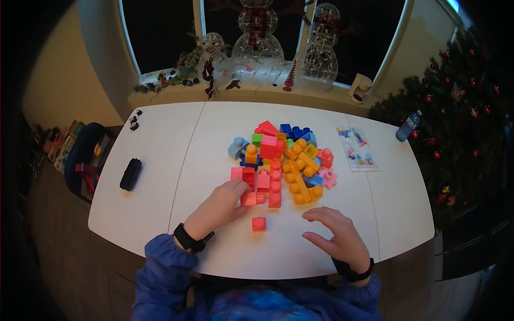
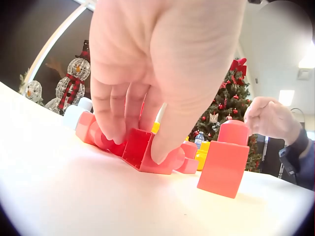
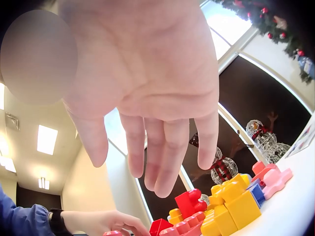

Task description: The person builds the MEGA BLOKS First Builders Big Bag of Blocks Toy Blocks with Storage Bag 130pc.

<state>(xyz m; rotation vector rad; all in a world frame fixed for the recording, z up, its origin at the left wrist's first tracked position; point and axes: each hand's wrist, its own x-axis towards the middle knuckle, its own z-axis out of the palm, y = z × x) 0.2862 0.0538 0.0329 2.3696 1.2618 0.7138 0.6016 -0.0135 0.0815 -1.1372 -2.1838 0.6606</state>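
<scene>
Here come the left forearm (image 1: 165, 270) and right forearm (image 1: 363, 293), both angling in from the near side! The left hand (image 1: 215, 207) reaches further forward, palm down, fingers pointing down with the thumb opposite in what looks like a pinch, fingertips partly hidden. And across to the right hand (image 1: 338, 236): raised, open, fingers together-ish and gently bent, thumb well apart, wrist bent slightly inward!

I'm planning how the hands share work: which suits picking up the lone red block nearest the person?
Probably the right hand: open and empty, it has bare tabletop between it and the lone red block. The left hand is nearer, but its fingers hold another red block.
</scene>
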